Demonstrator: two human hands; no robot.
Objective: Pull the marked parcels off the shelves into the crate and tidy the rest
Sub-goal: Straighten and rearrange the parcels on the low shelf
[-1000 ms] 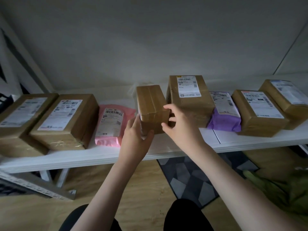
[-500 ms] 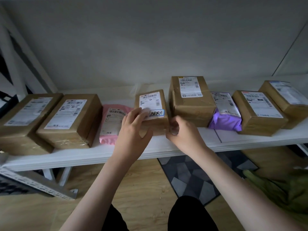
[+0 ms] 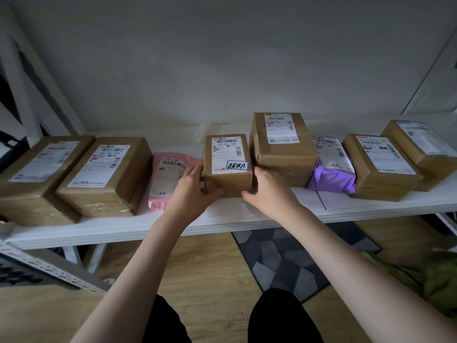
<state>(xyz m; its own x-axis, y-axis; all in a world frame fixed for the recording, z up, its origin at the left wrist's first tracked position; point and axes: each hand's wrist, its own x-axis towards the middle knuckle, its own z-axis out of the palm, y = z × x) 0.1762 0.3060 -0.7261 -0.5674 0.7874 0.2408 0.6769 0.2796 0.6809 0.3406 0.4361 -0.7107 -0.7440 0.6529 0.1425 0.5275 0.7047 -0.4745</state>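
Grip: my left hand (image 3: 191, 191) and right hand (image 3: 268, 191) clasp the small cardboard box (image 3: 227, 167) from either side, fingers curled round its lower front corners.
Position: box sits label-up on the white shelf (image 3: 222, 219), between the pink poly mailer (image 3: 168, 179) and the taller taped carton (image 3: 282, 147).
Mark: blue-bordered handwritten sticker (image 3: 237, 165) on its shipping label; I judge this a marked parcel. Crate not in view.
Risk: taller carton is touching or nearly so; a skewed pull could drag it. The left thumb side lies close to the mailer and may snag it.
Materials: taped kraft board, rigid, square-edged; mailers soft, glossy, wrinkled, including the purple mailer (image 3: 332, 174).
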